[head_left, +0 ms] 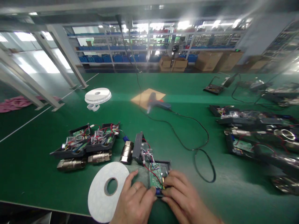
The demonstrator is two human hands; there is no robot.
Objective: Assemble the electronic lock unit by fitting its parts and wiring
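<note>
A small dark grey plastic housing [170, 166] lies open in front of me, with a green circuit board [154, 179] inside. My left hand [135, 200] pinches its near left corner, fingertips against a blue component [158, 191]. From the right, my right hand [183, 194] grips the housing's near right edge, its fingers bent close to the board. Red and white wires run from the board to the upright other housing half [138, 147]. Joined to that half is a metal valve body [126, 152]. The fingertips partly hide the housing's near edge.
A white tape roll [97, 193] lies beside my left hand. Two open housings [84, 144] with metal valves stand at left; several more assemblies [252, 137] sit at right. A blurred glue gun [160, 103] with a looping cable [198, 149] lies beyond, near white rolls [97, 95].
</note>
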